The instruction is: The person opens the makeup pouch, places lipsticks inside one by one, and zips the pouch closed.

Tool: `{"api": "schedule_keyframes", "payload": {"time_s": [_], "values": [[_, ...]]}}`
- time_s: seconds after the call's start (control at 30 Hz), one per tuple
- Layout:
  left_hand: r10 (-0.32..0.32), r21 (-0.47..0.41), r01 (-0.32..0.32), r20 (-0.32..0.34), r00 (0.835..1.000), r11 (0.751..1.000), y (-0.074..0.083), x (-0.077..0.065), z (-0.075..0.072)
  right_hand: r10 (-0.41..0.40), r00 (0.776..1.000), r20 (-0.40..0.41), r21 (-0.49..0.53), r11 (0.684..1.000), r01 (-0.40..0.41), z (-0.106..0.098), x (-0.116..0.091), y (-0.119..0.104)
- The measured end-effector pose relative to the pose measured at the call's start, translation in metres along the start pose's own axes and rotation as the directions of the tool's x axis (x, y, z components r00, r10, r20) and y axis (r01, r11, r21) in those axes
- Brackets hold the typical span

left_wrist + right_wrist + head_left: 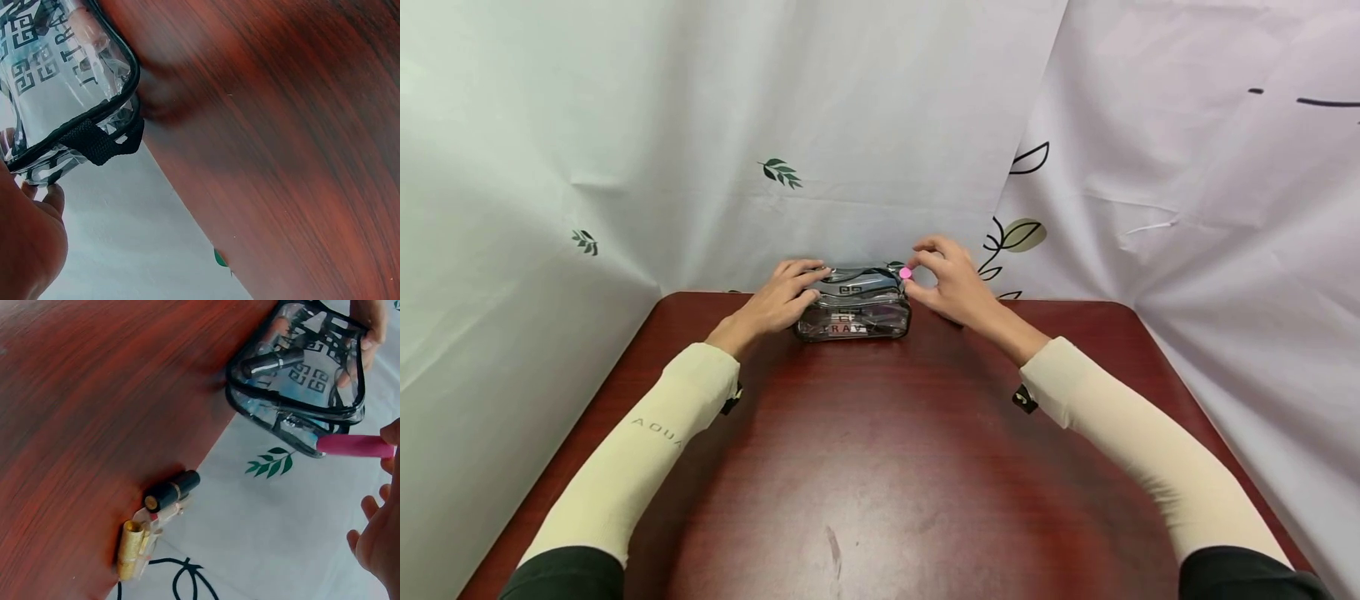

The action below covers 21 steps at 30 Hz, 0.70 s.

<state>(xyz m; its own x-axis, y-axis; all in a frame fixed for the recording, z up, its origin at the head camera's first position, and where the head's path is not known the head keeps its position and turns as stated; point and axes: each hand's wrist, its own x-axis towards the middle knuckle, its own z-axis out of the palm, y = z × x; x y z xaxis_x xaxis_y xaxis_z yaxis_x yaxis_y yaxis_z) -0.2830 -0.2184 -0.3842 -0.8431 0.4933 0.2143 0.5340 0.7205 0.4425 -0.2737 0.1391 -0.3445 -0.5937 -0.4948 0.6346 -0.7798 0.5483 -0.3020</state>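
A clear zip pouch [853,323] with black trim and dark lettering stands near the table's far edge. My left hand [777,296] holds the top rim at the pouch's left end. Between the fingertips of my right hand [951,282] is a pink tube [353,445], pinched at one end. The tube's other end meets the pouch's upper edge in the right wrist view; whether it is inside cannot be told. Through the clear wall a black tube [273,362] shows, lying in the pouch.
By the table's back edge, near my right arm, lie a black lipstick-like tube [172,491], a gold tube [129,551] and a clear item partly hidden by them. White cloth [880,125] with leaf prints hangs behind the reddish-brown table [880,467].
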Motion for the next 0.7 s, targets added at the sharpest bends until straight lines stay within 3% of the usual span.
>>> {"api": "schedule_keyframes", "payload": {"time_s": [0.03, 0.07, 0.17, 0.27, 0.3, 0.43, 0.7], "values": [[0.007, -0.008, -0.007, -0.001, 1.0, 1.0, -0.002, 0.0, 0.0, -0.008, 1.0, -0.001, -0.007, 1.0, 0.008, 0.001, 0.002, -0.001], [0.035, -0.028, -0.035, -0.012, 0.999, 0.999, -0.015, 0.003, 0.006, -0.011, 1.0, -0.004, -0.011, 1.0, 0.011, 0.001, 0.003, -0.002], [0.046, -0.036, -0.046, -0.012, 0.999, 0.998, -0.019, 0.004, 0.006, -0.019, 1.0, -0.019, -0.012, 1.0, 0.019, 0.003, 0.006, -0.004], [0.032, -0.026, -0.032, -0.007, 0.999, 0.999, -0.016, 0.003, 0.006, -0.038, 0.998, -0.042, -0.019, 0.999, 0.037, 0.005, 0.009, -0.007], [0.004, -0.004, -0.004, 0.003, 1.0, 1.0, -0.003, 0.0, 0.0, -0.045, 0.998, -0.051, -0.024, 0.999, 0.044, 0.006, 0.011, -0.008], [-0.035, 0.04, 0.035, 0.01, 0.999, 0.999, 0.004, -0.002, -0.002, -0.066, 0.995, -0.08, -0.043, 0.997, 0.063, 0.012, 0.014, -0.01], [-0.052, 0.047, 0.051, 0.013, 0.999, 0.998, 0.004, 0.0, 0.001, -0.072, 0.994, -0.08, -0.026, 0.997, 0.07, 0.026, 0.015, -0.013]]}}
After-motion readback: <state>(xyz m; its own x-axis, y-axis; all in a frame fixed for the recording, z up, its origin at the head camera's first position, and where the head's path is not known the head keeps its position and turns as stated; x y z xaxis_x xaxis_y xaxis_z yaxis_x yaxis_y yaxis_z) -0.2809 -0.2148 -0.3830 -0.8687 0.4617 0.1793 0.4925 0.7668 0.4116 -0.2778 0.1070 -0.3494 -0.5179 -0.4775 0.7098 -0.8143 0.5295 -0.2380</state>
